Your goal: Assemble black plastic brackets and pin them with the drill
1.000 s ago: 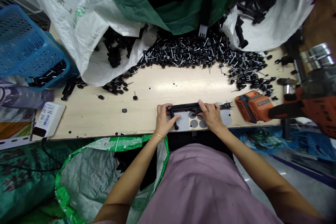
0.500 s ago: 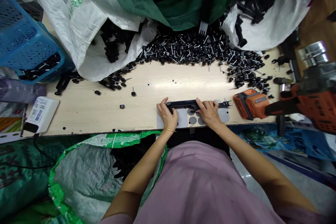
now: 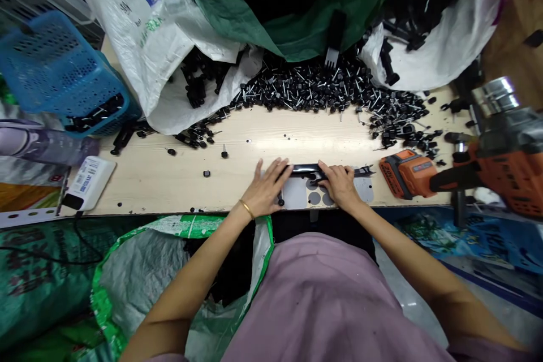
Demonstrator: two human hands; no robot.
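Note:
A long black plastic piece with a glossy, bar-like body (image 3: 304,169) and a forked right end (image 3: 363,171) lies across flat grey pads (image 3: 294,192) at the bench's front edge. My right hand (image 3: 340,185) is closed round its right part, thumb along the near side of the bar. Over the left end lies my left hand (image 3: 266,188), with its fingers stretched out and touching the piece; that end is hidden beneath it. A small black knob (image 3: 280,202) shows just under the left fingers.
Many black-headed screws (image 3: 305,87) are heaped along the back of the bench. An orange battery (image 3: 407,172) and drill (image 3: 513,164) lie to the right. White sacks (image 3: 169,68), a blue basket (image 3: 63,79) and a white power strip (image 3: 91,181) stand left; an open green-edged sack (image 3: 139,260) is below.
My left hand has gone from gripping the left end to lying over it with fingers stretched. My right hand stays on the piece. The whole view has shifted slightly.

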